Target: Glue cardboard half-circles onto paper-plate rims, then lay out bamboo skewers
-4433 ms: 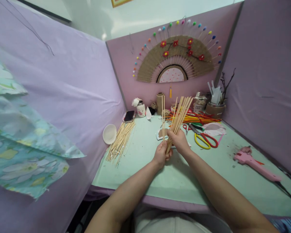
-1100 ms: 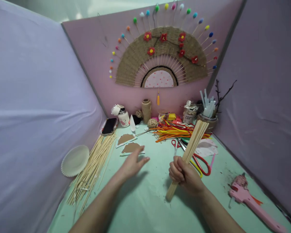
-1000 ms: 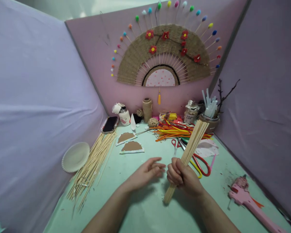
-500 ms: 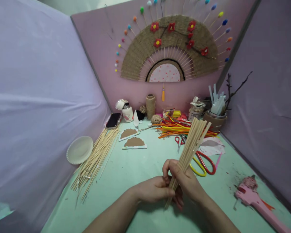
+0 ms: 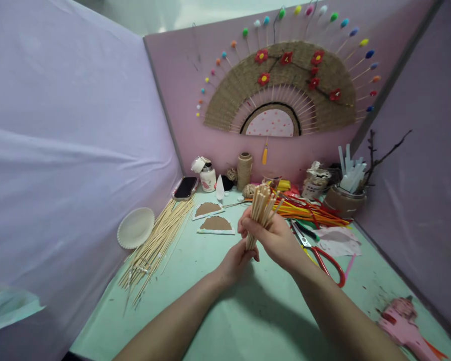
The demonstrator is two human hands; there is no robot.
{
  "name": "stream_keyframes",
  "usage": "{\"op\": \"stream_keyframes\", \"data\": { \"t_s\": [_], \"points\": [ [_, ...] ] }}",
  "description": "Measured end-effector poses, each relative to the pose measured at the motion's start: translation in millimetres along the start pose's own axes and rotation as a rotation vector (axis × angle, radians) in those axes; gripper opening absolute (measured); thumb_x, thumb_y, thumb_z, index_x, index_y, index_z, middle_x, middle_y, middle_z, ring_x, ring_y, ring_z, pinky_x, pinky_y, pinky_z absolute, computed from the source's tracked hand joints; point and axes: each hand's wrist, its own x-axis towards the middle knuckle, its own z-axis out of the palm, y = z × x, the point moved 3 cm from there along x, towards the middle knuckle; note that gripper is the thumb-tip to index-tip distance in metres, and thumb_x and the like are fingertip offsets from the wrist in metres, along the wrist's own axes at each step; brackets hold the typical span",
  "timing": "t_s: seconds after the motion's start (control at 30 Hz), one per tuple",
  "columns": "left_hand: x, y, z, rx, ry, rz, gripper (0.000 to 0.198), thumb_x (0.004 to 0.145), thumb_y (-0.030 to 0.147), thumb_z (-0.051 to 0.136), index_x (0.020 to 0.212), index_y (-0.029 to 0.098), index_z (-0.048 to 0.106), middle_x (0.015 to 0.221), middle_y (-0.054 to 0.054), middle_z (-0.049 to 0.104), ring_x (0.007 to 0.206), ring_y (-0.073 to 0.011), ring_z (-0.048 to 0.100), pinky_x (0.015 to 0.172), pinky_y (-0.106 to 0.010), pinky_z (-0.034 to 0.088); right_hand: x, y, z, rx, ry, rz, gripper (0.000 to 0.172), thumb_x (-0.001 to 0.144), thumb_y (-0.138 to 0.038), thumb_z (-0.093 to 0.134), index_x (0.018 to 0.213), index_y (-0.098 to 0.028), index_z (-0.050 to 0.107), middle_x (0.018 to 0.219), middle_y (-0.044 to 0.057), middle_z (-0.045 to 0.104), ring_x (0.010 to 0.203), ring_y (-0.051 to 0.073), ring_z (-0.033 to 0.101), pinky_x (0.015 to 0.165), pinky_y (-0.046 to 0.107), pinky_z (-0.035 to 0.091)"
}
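Note:
A bundle of thin wooden sticks (image 5: 262, 208) stands nearly upright between my two hands, its upper ends fanned slightly apart. My right hand (image 5: 272, 235) wraps round the middle of the bundle. Lower down, my left hand (image 5: 238, 260) closes round its bottom end, and part of its fingers is hidden. Just beyond my hands lie two brown half-round cardboard pieces with white edges, the nearer cardboard piece (image 5: 215, 224) and the farther one (image 5: 208, 209). To the right of my right hand rest red-handled scissors (image 5: 319, 253).
More loose sticks (image 5: 160, 240) lie at left beside a pale dish (image 5: 136, 228) and a phone (image 5: 185, 188). Coloured strips (image 5: 315, 210), a twine spool (image 5: 244, 170) and jars line the back. A pink glue gun (image 5: 406, 326) lies at right; a decorated fan (image 5: 285, 85) hangs behind.
Both hands have moved up and left with the stick bundle. It now stands more upright, with its ends turned towards me. The camera view has shifted as well.

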Motion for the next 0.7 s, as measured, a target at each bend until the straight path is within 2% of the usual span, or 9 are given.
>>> {"op": "stream_keyframes", "data": {
  "t_s": [0.17, 0.3, 0.43, 0.57, 0.7],
  "points": [
    [-2, -15, -0.3, -0.028, 0.018, -0.044, 0.016, 0.087, 0.031, 0.046, 0.089, 0.016, 0.050, 0.082, -0.003, 0.058, 0.077, -0.0147, 0.050, 0.073, -0.028, 0.043, 14, 9, 6, -0.062, 0.010, -0.045, 0.042, 0.087, -0.055, 0.054, 0.065, -0.019, 0.050, 0.061, -0.002, 0.048, 0.058, 0.011, 0.044, 0.055, 0.025, 0.036],
    [-4, -14, 1.8, 0.004, 0.042, -0.112, 0.015, 0.085, 0.027, 0.043, 0.082, 0.016, 0.053, 0.075, -0.003, 0.056, 0.076, -0.0162, 0.050, 0.073, -0.030, 0.044, 11, 27, 8, -0.021, -0.004, 0.037, 0.048, 0.083, -0.063, 0.055, 0.064, -0.020, 0.048, 0.058, -0.003, 0.044, 0.053, 0.010, 0.038, 0.049, 0.025, 0.031],
    [-5, -11, 2.4, 0.037, 0.091, -0.141, 0.019, 0.084, 0.026, 0.041, 0.076, 0.016, 0.055, 0.071, -0.005, 0.055, 0.080, -0.0199, 0.053, 0.075, -0.033, 0.045, 9, 40, 11, 0.032, -0.029, 0.097, 0.046, 0.081, -0.062, 0.058, 0.065, -0.020, 0.045, 0.056, -0.004, 0.040, 0.051, 0.009, 0.034, 0.045, 0.024, 0.027],
    [-3, -14, 3.0, 0.024, 0.063, -0.170, 0.021, 0.083, 0.029, 0.042, 0.073, 0.017, 0.056, 0.070, -0.005, 0.056, 0.081, -0.0214, 0.054, 0.074, -0.033, 0.046, 12, 45, 12, 0.041, -0.021, 0.174, 0.049, 0.080, -0.061, 0.060, 0.060, -0.021, 0.042, 0.051, -0.005, 0.038, 0.047, 0.008, 0.032, 0.041, 0.023, 0.025],
    [-1, -21, 2.9, 0.003, 0.029, -0.192, 0.024, 0.084, 0.034, 0.042, 0.068, 0.018, 0.051, 0.069, -0.004, 0.056, 0.074, -0.0191, 0.053, 0.071, -0.032, 0.045, 16, 45, 11, 0.048, -0.040, 0.222, 0.050, 0.079, -0.061, 0.061, 0.057, -0.020, 0.042, 0.048, -0.004, 0.040, 0.045, 0.008, 0.034, 0.039, 0.022, 0.024]
  ]
}}
